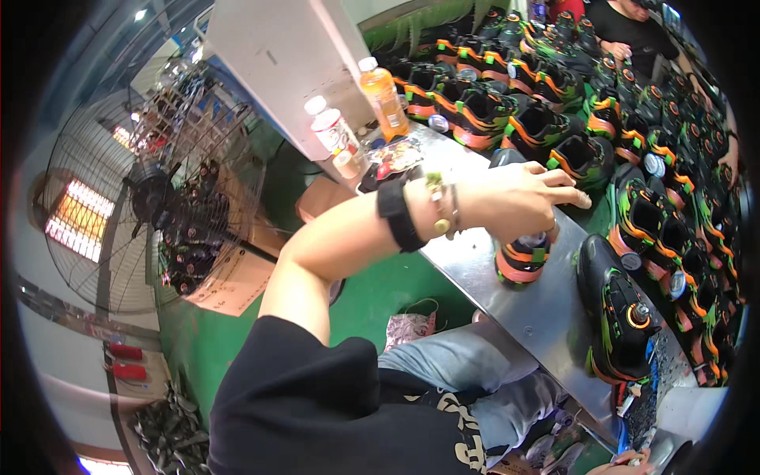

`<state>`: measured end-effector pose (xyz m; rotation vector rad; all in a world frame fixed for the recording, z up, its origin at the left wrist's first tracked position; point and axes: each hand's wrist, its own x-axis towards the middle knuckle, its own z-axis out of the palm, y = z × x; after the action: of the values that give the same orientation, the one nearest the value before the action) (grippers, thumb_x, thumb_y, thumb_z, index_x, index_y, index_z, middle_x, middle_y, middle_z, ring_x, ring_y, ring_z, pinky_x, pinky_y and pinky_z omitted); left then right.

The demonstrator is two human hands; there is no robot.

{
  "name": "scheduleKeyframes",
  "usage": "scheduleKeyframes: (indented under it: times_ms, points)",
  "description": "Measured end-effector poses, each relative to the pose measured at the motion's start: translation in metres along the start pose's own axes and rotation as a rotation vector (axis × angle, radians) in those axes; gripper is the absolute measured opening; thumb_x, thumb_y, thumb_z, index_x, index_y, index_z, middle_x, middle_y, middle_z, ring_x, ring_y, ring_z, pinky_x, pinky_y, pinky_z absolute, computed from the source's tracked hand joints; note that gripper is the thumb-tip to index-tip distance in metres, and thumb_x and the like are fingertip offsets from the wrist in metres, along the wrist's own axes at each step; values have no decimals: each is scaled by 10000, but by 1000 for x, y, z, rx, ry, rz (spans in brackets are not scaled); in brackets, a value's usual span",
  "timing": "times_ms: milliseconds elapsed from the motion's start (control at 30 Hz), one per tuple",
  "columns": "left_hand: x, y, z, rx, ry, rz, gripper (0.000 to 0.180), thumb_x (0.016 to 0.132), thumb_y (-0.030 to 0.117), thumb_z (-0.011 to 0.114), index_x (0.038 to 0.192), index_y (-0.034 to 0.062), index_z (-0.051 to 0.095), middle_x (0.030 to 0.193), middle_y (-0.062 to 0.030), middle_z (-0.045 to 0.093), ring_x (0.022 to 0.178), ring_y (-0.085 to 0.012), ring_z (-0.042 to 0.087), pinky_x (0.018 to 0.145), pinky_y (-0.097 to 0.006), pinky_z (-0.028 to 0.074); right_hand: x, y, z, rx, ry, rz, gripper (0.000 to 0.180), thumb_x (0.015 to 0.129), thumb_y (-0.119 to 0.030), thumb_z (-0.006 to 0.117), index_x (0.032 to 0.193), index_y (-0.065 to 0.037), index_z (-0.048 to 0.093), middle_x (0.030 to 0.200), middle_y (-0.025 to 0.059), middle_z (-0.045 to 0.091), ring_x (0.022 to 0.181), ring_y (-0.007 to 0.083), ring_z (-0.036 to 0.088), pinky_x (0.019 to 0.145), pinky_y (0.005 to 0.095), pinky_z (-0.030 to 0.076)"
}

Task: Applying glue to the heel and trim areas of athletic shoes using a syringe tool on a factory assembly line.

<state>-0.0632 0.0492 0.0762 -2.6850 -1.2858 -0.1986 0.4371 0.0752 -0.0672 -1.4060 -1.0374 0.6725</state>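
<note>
My left hand [518,198] reaches across a metal bench, its back up and its fingers apart. Directly beneath it stands a black shoe [522,261] with orange and green trim, partly covered by the hand. Whether the thumb touches the shoe is hidden. To the right lies another black and green shoe [613,313] with a round metal fitting at its collar. At the lower edge, my right hand [624,465] shows only in part. Its fingers are curled together next to a grey rounded thing [673,451], and what they hold cannot be made out.
Rows of similar shoes [538,123] crowd the far and right side, with another person [633,39] behind them. An orange drink bottle [384,99] and a white-capped bottle [328,127] stand on the metal bench [467,261]. A large fan [150,190] is at left.
</note>
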Motion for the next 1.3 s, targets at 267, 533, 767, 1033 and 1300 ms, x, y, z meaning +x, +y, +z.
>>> scheduleKeyframes:
  times_ms: [267, 533, 767, 1033, 1300]
  points:
    - [88, 90, -29, -231, 9, 136, 671, 737, 173, 665, 1374, 201, 455, 1495, -170, 303, 1369, -369, 313, 1105, -511, 294, -40, -41, -48, -99, 151, 253, 352, 937, -417, 553, 1030, -81, 505, 749, 80, 569, 671, 175, 532, 572, 302, 402]
    - [169, 155, 43, -235, 165, 154, 676, 808, 170, 583, 1447, 250, 378, 1308, -51, 531, 1227, -312, 468, 1052, -635, 272, -46, -34, -18, -123, 409, 3, 418, 1000, -398, 466, 786, -72, 617, 591, -44, 460, 457, 7, 362, 416, 159, 236]
    - [183, 145, 38, -254, 57, 101, 822, 511, 80, 788, 1288, 225, 561, 1252, -88, 540, 1144, -327, 508, 966, -413, 432, -51, -69, -19, -37, 17, 220, 345, 997, -227, 478, 794, 15, 617, 671, -28, 552, 648, 53, 478, 560, 253, 391]
    - [160, 159, 27, -62, 46, 147, 516, 603, 234, 756, 1093, 130, 630, 1063, -56, 568, 1018, -309, 530, 850, -444, 434, -61, -87, -34, 108, -24, 61, 361, 990, -307, 507, 804, -20, 621, 547, -6, 415, 542, 46, 390, 493, 263, 322]
    - [69, 201, 25, 166, 28, 200, 637, 680, 175, 809, 1263, 250, 564, 1389, -119, 405, 1213, -359, 477, 984, -493, 432, -70, -63, -48, 124, 48, 150, 457, 982, -395, 487, 751, -23, 619, 520, 34, 424, 522, 74, 428, 502, 281, 352]
